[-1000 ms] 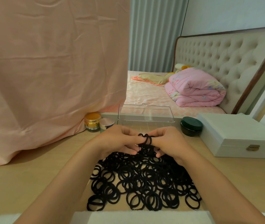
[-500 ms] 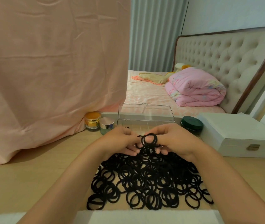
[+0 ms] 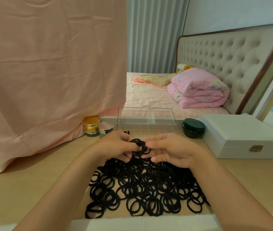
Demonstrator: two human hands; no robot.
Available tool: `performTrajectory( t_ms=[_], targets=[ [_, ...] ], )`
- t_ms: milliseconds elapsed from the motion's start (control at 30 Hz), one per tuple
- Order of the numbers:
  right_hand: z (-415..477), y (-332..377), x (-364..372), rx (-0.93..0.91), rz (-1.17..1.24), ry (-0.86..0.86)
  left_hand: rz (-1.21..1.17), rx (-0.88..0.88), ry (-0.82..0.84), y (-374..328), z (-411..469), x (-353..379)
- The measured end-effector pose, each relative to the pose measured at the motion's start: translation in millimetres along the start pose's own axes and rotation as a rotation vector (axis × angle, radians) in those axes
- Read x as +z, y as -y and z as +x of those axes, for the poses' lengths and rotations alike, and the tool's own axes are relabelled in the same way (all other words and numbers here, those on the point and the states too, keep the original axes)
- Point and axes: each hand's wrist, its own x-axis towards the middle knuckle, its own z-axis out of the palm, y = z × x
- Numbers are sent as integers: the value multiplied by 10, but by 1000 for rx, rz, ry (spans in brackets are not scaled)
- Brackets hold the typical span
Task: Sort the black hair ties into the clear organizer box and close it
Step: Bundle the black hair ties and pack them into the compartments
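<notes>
We worked at a pale wooden tabletop (image 3: 24, 185), with a strip of white cloth (image 3: 140, 222) along its near edge. A large peach fabric sheet (image 3: 49, 72) hung on the left and spilled onto the wood. Beyond the table stood a bed (image 3: 149, 99) with a tufted beige headboard (image 3: 224, 59), one folded pink quilt (image 3: 199, 90) and grey-green curtains (image 3: 155, 34) behind.

The black hair ties (image 3: 140, 189) lay heaped in one loose pile between our forearms, too many and too tangled for us to count. Behind the pile sat the single clear organizer box (image 3: 149, 129), its lid (image 3: 146, 115) standing open and upright; a tie or two showed at its left front corner, though we could not tell which compartment. We counted three jars: one gold-lidded jar (image 3: 91, 125) and one silver-lidded jar (image 3: 105, 129) to the left of the box, touching each other, and one dark green jar (image 3: 193, 128) to the right. One white latched case (image 3: 242, 137) stood just beside the green jar.

Our left hand (image 3: 115, 147) and right hand (image 3: 174, 149) met above the far end of the pile, fingers curled and pinching a small bundle of ties (image 3: 140, 145) between them, the loops stacked together just in front of the box.
</notes>
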Motion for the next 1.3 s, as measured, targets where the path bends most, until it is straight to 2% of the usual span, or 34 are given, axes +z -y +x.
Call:
performTrajectory(
  t_ms=[67,133,233,367,433,533,633,767,900,967,1033,1167,1300],
  targets=[
    [8,1,21,-2,-8,21,97,31,-89,-15,-2,9],
    [22,-20,94,-29,-121,-55,112,68,-105,-31,-19,28],
    [54,-64,143,-52,-275,-203,148,99,-52,-48,-57,20],
    [30,-37,119,-102,-305,-233,60,69,80,-37,-97,-96],
    [41,-35,144,-170,-357,-268,56,67,79,-37,-102,-104],
    [40,-48,211,-205,-480,-203,110,71,34,-24,-70,-68],
    [-20,1,148,-170,-736,-150,163,43,-5,-5,-37,-74],
    [-64,91,-14,-147,-1267,-309,210,9,-95,6,-4,-139],
    [-5,-20,45,81,-1548,-189,272,-5,-87,2,11,-164],
    [52,-109,91,94,-1627,-156,296,-16,-71,-3,6,-155],
    [92,-146,92,37,-1589,-150,306,-18,-61,2,16,-149],
    [6,-1,26,-71,-1359,-118,309,-4,-67,39,25,-163],
    [-171,165,24,-179,-902,-27,276,30,-108,63,25,-122]
  ],
)
